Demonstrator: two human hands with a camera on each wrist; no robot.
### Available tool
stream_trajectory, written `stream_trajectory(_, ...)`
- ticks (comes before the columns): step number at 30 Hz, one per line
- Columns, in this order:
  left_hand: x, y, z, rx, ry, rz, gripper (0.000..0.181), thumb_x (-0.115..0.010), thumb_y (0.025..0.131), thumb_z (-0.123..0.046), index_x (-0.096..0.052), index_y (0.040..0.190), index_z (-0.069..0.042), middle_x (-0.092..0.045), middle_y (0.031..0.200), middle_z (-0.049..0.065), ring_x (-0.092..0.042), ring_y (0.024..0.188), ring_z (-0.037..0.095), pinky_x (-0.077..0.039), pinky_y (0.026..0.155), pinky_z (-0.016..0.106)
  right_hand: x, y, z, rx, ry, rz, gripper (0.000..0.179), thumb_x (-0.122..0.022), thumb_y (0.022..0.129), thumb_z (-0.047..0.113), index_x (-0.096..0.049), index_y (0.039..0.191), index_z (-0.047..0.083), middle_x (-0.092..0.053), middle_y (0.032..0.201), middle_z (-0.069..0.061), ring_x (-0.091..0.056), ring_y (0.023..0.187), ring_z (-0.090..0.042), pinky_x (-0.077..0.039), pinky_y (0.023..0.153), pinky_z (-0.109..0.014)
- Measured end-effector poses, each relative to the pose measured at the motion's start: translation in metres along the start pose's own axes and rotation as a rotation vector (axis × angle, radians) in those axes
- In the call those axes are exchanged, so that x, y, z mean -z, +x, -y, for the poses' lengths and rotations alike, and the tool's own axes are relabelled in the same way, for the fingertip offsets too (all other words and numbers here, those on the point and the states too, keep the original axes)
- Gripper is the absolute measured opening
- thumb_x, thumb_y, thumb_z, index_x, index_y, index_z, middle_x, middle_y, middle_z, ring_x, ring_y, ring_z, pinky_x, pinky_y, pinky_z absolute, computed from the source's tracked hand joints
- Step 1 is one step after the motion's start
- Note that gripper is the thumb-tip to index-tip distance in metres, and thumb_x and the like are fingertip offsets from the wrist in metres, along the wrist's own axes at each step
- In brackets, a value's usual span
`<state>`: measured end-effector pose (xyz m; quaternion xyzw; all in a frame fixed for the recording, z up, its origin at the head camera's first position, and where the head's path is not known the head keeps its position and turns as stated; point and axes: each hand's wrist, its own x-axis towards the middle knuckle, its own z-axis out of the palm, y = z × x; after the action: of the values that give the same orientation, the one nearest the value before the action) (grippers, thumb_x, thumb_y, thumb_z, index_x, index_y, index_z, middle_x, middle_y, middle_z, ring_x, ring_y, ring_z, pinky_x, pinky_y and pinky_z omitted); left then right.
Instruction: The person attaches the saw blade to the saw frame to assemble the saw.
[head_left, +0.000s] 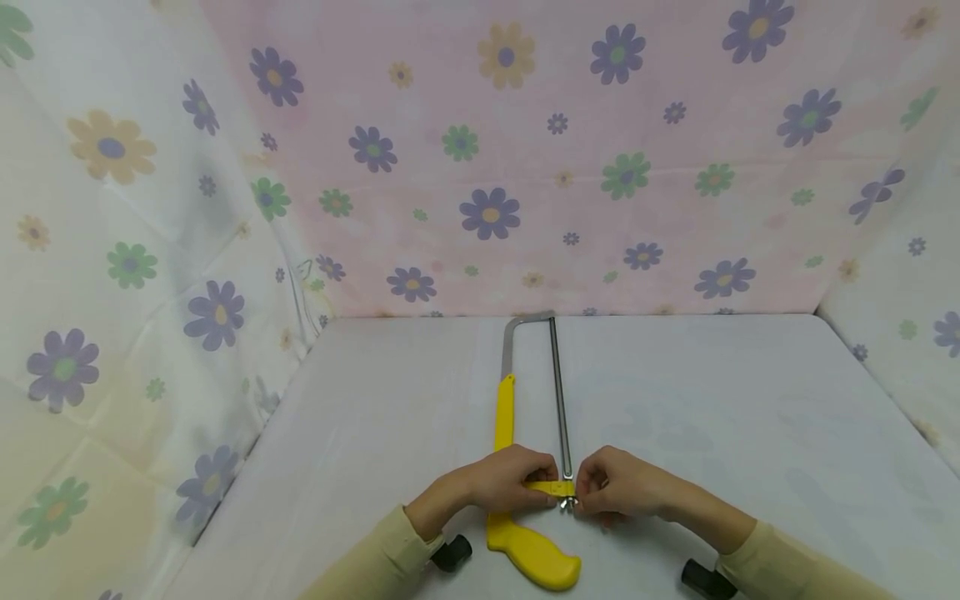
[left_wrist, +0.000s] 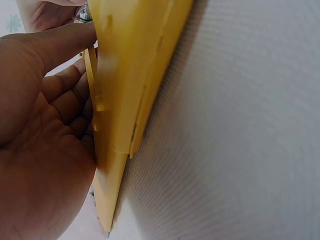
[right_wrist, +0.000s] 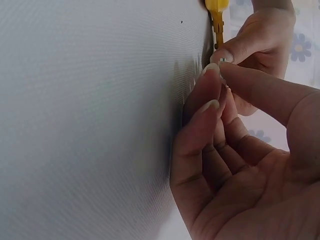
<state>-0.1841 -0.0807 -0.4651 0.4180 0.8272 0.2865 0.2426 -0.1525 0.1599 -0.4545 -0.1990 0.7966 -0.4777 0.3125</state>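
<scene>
A hacksaw with a yellow handle [head_left: 540, 558] and a grey metal bow [head_left: 507, 350] lies on the white table. Its narrow blade [head_left: 558, 392] runs from the bow's far end to a silver wing nut [head_left: 567, 505] at the near end. My left hand [head_left: 510, 479] reaches over the yellow frame [left_wrist: 125, 75] and pinches its short cross arm between thumb and fingers. From the other side, my right hand [head_left: 622, 483] has its thumb and index fingertip together right at the wing nut. In the right wrist view these fingertips [right_wrist: 212, 70] mostly cover the small metal part.
The white tabletop [head_left: 712, 400] extends around the saw. Floral cloth [head_left: 487, 167] hangs along the back and both sides. A black cylindrical piece sits by each wrist, one below the left sleeve [head_left: 452, 553] and one by the right sleeve [head_left: 772, 562].
</scene>
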Motion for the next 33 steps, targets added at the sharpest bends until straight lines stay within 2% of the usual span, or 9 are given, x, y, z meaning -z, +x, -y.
stream_trajectory(11, 0.001, 0.001, -0.002, 0.018, 0.003, -0.001, 0.009, -0.070, 0.099, -0.021, -0.065, 0.104, -0.016, -0.058, 0.085, -0.013, -0.048, 0.074, 0.001, -0.042, 0.069, 0.016, -0.004, 0.001, 0.000, 0.014, -0.015, -0.027, 0.008, -0.077, 0.087, 0.007, -0.072, 0.081, 0.004, -0.063, 0.064, -0.004, -0.049, 0.050, -0.011, -0.037, 0.046, -0.023)
stream_trajectory(21, 0.000, 0.001, -0.005, 0.027, 0.009, -0.013, 0.009, -0.070, 0.099, -0.021, -0.063, 0.103, -0.015, -0.057, 0.083, -0.013, -0.047, 0.073, 0.001, -0.041, 0.069, 0.016, -0.006, 0.002, 0.001, -0.013, -0.011, -0.026, 0.009, -0.077, 0.086, 0.007, -0.072, 0.079, 0.004, -0.064, 0.065, -0.003, -0.052, 0.052, -0.011, -0.037, 0.047, -0.024)
stream_trajectory(27, -0.001, 0.002, -0.005, 0.032, 0.009, -0.012, 0.010, -0.069, 0.100, -0.021, -0.063, 0.104, -0.015, -0.058, 0.085, -0.013, -0.048, 0.074, 0.001, -0.042, 0.070, 0.016, -0.006, 0.003, 0.004, -0.056, -0.018, -0.024, 0.017, -0.080, 0.086, 0.017, -0.072, 0.075, 0.005, -0.061, 0.062, 0.000, -0.051, 0.050, -0.010, -0.037, 0.048, -0.023)
stream_trajectory(33, -0.003, 0.000, -0.004, 0.037, -0.005, -0.014, 0.010, -0.069, 0.100, -0.021, -0.064, 0.105, -0.015, -0.060, 0.087, -0.013, -0.050, 0.075, 0.001, -0.044, 0.072, 0.016, -0.012, 0.005, 0.006, -0.072, -0.064, -0.071, 0.032, -0.079, 0.087, 0.028, -0.071, 0.068, 0.004, -0.058, 0.055, 0.002, -0.051, 0.044, -0.009, -0.038, 0.044, -0.020)
